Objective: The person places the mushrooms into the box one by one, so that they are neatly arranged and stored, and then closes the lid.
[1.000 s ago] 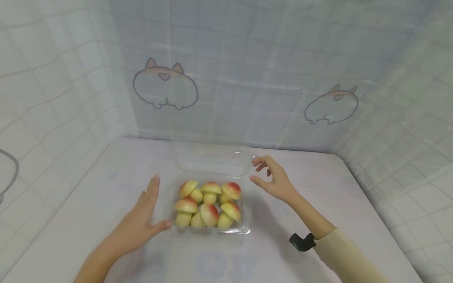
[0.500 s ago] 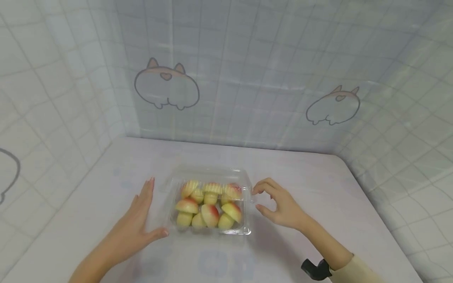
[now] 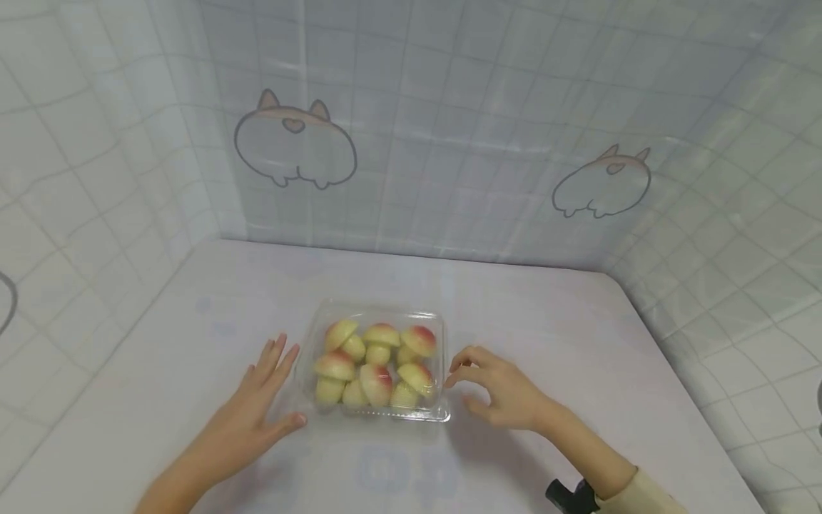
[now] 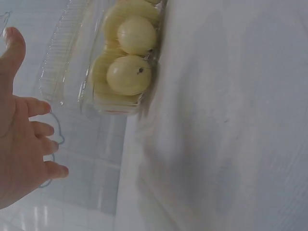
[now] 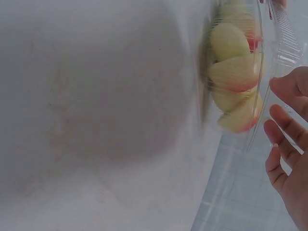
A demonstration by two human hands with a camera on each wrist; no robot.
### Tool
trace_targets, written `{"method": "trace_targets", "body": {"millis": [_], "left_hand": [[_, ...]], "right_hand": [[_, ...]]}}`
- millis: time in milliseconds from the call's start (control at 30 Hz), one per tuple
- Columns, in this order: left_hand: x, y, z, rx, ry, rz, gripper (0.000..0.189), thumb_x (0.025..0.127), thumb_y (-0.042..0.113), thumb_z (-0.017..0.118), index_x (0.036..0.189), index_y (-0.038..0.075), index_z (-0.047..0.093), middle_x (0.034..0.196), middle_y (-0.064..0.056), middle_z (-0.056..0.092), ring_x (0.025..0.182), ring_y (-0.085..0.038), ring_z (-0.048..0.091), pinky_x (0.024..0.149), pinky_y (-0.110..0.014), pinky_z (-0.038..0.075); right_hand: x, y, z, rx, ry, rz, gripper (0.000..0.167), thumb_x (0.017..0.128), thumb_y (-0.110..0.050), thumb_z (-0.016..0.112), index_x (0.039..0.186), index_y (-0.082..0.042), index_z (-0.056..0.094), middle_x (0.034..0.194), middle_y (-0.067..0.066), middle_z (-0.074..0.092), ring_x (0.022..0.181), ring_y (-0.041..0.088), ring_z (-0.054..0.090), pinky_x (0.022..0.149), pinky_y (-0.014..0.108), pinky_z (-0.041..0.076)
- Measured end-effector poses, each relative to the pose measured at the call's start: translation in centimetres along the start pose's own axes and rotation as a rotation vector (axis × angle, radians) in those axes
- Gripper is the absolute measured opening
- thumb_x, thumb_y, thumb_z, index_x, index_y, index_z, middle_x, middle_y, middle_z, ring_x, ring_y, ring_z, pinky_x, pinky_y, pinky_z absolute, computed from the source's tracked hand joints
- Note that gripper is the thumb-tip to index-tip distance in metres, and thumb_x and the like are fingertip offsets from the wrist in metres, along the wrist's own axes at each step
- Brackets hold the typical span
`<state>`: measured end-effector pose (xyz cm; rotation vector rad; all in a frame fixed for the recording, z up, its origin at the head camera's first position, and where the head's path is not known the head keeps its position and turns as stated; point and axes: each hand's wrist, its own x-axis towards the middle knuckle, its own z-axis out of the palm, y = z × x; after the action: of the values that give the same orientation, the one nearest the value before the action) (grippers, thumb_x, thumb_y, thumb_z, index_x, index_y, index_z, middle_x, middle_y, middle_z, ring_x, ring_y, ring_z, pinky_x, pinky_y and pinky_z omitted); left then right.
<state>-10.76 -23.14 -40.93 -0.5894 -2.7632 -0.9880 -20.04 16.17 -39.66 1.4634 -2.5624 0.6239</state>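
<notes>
A clear plastic clamshell box (image 3: 420, 415) sits on the table, holding several yellow mushroom-shaped pieces (image 3: 376, 385) with red-tinged caps. Its hinged lid (image 4: 62, 48) lies over them, and in both wrist views the lid's front still stands a little apart from the base. My right hand (image 3: 504, 392) is at the lid's right side, thumb and bent fingers spread, fingertips right at the lid's edge. On the left, my left hand (image 3: 247, 414) is stretched out with fingers spread and thumb toward the box's front left corner. Nothing is in its palm.
White tile-patterned sheets with cartoon animal outlines (image 3: 295, 146) rise behind and at both sides of the pale table (image 3: 533, 307). A black object (image 3: 571, 496) is at the right wrist, beside the beige sleeve (image 3: 642, 492).
The lid has swung from lying back behind the box to over the pieces. My right hand has come forward and down along with it. The left hand stays beside the box, fingers now more spread.
</notes>
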Motion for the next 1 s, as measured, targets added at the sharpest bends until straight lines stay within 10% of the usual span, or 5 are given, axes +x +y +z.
{"method": "trace_targets", "body": {"millis": [267,467,767,1000], "left_hand": [[0.3,0.1,0.5,-0.019,0.029,-0.175,0.057,0.101,0.03,0.05,0.15,0.008,0.032,0.16,-0.012,0.012,0.143,-0.039,0.015,0.104,-0.068,0.024],[1.0,-0.4,1.7,0.056,0.137,-0.259,0.032,0.102,0.027,0.049,0.117,0.002,0.061,0.126,-0.016,0.053,0.104,-0.034,0.057,0.081,-0.055,0.048],[1.3,0.0,2.2,0.013,0.049,-0.414,0.027,0.103,0.022,0.044,0.09,0.004,0.06,0.084,-0.004,0.055,0.077,-0.019,0.054,0.069,-0.038,0.048],[1.4,0.2,2.4,-0.233,-0.069,-0.61,0.032,0.103,0.021,0.038,0.081,0.007,0.056,0.066,-0.002,0.052,0.062,-0.015,0.046,0.055,-0.026,0.04]], "right_hand": [[-0.3,-0.4,0.8,0.015,0.001,0.03,0.022,0.078,-0.013,0.072,0.097,-0.022,0.069,0.103,-0.01,0.056,0.096,0.008,0.057,0.078,0.027,0.053],[-0.2,-1.1,1.9,0.076,-0.001,0.161,0.012,0.086,-0.03,0.072,0.092,-0.024,0.063,0.091,-0.013,0.057,0.084,0.006,0.057,0.072,0.021,0.05],[0.2,-2.2,2.0,0.21,-0.039,0.367,0.018,0.083,-0.019,0.072,0.088,-0.019,0.056,0.082,-0.014,0.056,0.076,0.008,0.056,0.067,0.027,0.05],[0.4,-2.9,2.0,0.383,-0.214,0.594,0.018,0.088,-0.03,0.06,0.083,-0.012,0.057,0.064,-0.008,0.052,0.056,0.005,0.044,0.048,0.021,0.037]]}}
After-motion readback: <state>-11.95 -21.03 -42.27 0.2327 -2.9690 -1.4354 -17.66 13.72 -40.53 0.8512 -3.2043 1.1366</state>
